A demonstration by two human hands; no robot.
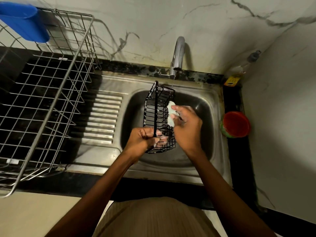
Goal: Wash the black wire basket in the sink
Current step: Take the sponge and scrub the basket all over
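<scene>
So the left hand (pixel 142 139) is clenched around the near end of the black wire basket (pixel 159 117), fingers curled through the wires at its lower edge, with suds on the fingertips. That basket is tipped on its side and held up over the sink bowl (pixel 203 134), right around the middle of the frame, long axis running away from the person toward the tap. There are flecks of foam along its wires.

The right hand (pixel 187 124) is just to the right of the basket, grasping a soapy white scrubber (pixel 171 115) bunched in the fingers, and that pad is pressed against the basket's right side.

A thin stream of water runs from the chrome tap (pixel 177 55) at top centre and drops just past the basket's far corner.

Going outward: the ribbed steel drainboard (pixel 102 120) sits left of the bowl. Further left, filling most of the left side of the frame, is a big silver wire dish rack (pixel 51 106) on the dark counter, with something blue plastic (pixel 25 23) hanging at its upper left corner. On the right edge of the sink there's a small red tub (pixel 236 124) with a green rim, and above it in the corner a clear bottle with a yellow label (pixel 239 72). Marble-look wall behind everything.
</scene>
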